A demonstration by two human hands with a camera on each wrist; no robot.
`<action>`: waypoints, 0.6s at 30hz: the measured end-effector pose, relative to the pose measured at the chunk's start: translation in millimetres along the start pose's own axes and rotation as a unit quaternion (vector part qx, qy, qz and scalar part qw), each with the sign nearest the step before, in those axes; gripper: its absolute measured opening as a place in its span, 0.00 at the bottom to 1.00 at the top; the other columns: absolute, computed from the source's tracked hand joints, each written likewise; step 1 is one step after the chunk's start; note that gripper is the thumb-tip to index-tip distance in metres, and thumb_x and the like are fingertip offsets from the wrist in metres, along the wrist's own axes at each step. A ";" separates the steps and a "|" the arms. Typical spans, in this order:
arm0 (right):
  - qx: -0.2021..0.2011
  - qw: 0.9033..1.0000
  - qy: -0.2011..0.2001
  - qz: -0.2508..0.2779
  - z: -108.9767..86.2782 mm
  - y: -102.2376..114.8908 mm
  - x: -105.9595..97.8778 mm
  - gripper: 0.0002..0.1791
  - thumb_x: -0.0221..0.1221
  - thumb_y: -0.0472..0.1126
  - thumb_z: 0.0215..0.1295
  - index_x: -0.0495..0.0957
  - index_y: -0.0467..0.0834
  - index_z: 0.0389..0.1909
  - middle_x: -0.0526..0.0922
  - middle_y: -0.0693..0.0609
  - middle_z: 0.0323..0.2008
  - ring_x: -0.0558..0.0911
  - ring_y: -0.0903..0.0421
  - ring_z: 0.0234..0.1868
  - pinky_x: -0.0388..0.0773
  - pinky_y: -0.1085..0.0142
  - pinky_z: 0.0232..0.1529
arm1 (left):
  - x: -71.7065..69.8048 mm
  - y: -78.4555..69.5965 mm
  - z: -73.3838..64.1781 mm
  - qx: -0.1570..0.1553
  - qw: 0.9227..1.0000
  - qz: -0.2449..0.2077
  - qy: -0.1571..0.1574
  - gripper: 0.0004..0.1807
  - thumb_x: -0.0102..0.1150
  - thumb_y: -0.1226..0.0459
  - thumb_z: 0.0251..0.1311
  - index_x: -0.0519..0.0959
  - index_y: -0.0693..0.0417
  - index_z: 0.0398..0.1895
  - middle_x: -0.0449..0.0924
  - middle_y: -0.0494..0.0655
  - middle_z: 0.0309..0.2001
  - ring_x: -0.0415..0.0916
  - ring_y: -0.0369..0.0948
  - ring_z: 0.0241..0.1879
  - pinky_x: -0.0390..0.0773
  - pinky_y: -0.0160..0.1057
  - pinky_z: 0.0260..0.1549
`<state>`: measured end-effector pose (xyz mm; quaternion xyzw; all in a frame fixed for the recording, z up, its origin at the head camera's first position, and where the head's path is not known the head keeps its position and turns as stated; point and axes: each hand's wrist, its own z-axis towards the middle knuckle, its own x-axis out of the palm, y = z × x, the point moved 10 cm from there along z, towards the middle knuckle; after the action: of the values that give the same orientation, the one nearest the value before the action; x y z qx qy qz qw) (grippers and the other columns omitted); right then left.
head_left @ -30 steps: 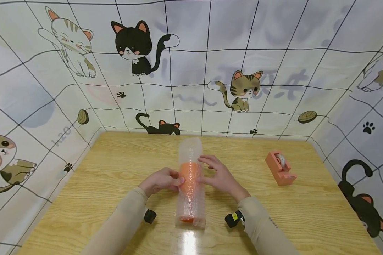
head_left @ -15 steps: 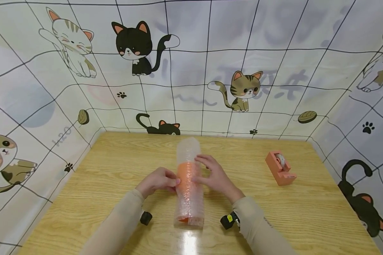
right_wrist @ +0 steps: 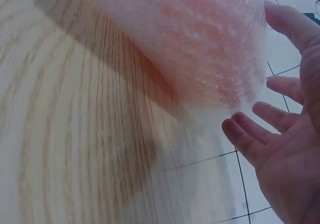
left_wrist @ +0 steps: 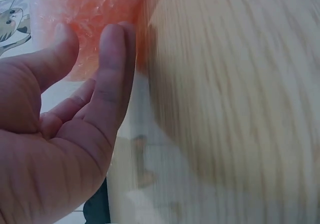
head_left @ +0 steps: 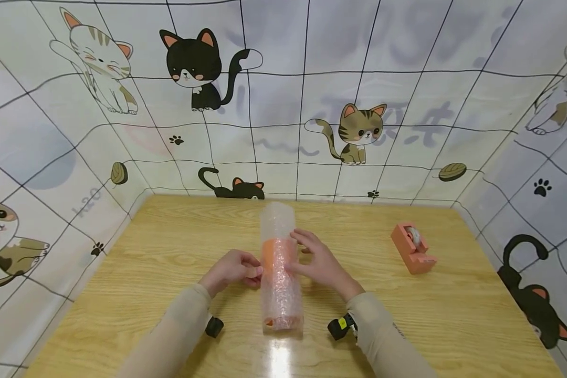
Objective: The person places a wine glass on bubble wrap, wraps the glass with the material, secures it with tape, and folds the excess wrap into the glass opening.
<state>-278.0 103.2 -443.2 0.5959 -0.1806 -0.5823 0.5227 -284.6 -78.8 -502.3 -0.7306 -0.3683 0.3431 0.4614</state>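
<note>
A roll of clear bubble wrap lies lengthwise on the wooden table, with something orange showing through its layers. My left hand is at the roll's left side, thumb and fingertips right at the wrap. In the left wrist view the thumb and fingers stand apart, not curled round the roll. On the right side, my right hand spreads its thumb and fingers over the wrap. The right wrist view shows these fingers loosely extended beside the roll.
A pink tape dispenser with a roll of tape stands at the table's right. Cat-patterned cloth hangs behind the table and along both sides. Small black wrist cameras sit under both forearms.
The bubble wrap roll has turned slightly and shifted a little left; less orange shows at its near end. The left thumb has slid from the roll's top to its side.
</note>
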 end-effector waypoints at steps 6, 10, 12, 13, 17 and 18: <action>0.019 0.999 0.020 0.016 -2.7 -7.3 -1.7 0.47 0.75 0.44 0.58 0.64 0.39 0.77 0.58 0.39 0.79 0.77 0.36 0.63 0.77 0.42 0.62 | 3.7 -5.9 3.1 0.003 1.000 0.010 -0.013 0.12 0.64 0.74 0.66 0.78 0.77 0.47 0.87 0.55 0.33 0.86 0.43 0.31 0.89 0.44 0.38; 0.029 0.999 0.018 0.018 -2.0 -7.4 -2.0 0.49 0.77 0.43 0.56 0.65 0.40 0.77 0.57 0.40 0.79 0.77 0.37 0.62 0.78 0.43 0.60 | 3.6 -10.6 3.9 0.009 1.000 0.019 -0.023 0.10 0.66 0.75 0.64 0.78 0.76 0.44 0.86 0.55 0.32 0.86 0.42 0.29 0.88 0.43 0.36; 0.029 0.999 0.013 0.016 -0.8 -5.8 -1.2 0.49 0.77 0.43 0.54 0.66 0.40 0.76 0.58 0.40 0.78 0.77 0.38 0.61 0.79 0.44 0.59 | 1.7 -12.2 3.4 0.011 0.999 0.023 -0.035 0.10 0.67 0.76 0.62 0.79 0.75 0.43 0.86 0.56 0.32 0.86 0.42 0.29 0.88 0.42 0.35; 0.030 0.999 0.011 0.013 -0.3 -4.8 -0.5 0.49 0.78 0.43 0.53 0.66 0.40 0.76 0.58 0.40 0.78 0.77 0.38 0.60 0.79 0.44 0.58 | 0.5 -13.1 2.8 0.012 0.999 0.027 -0.043 0.10 0.68 0.77 0.61 0.79 0.75 0.43 0.86 0.56 0.32 0.86 0.43 0.29 0.88 0.42 0.35; 0.026 1.000 0.006 0.000 1.9 -0.7 4.0 0.49 0.78 0.45 0.52 0.68 0.41 0.75 0.59 0.40 0.77 0.73 0.40 0.64 0.78 0.44 0.59 | -6.4 -17.1 0.1 0.014 0.994 0.066 -0.082 0.13 0.72 0.76 0.56 0.81 0.71 0.42 0.86 0.55 0.33 0.86 0.43 0.32 0.88 0.40 0.35; 0.026 1.000 0.006 -0.005 2.2 0.1 5.3 0.49 0.78 0.46 0.52 0.68 0.42 0.75 0.59 0.40 0.78 0.71 0.41 0.66 0.77 0.44 0.59 | -7.6 -18.5 -0.5 0.017 0.993 0.081 -0.090 0.13 0.73 0.76 0.55 0.81 0.70 0.42 0.86 0.54 0.34 0.85 0.42 0.33 0.87 0.40 0.35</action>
<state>-278.5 97.9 -445.2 0.6137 -0.1898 -0.5762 0.5054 -292.0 -79.9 -483.7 -0.7164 -0.3419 0.4497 0.4094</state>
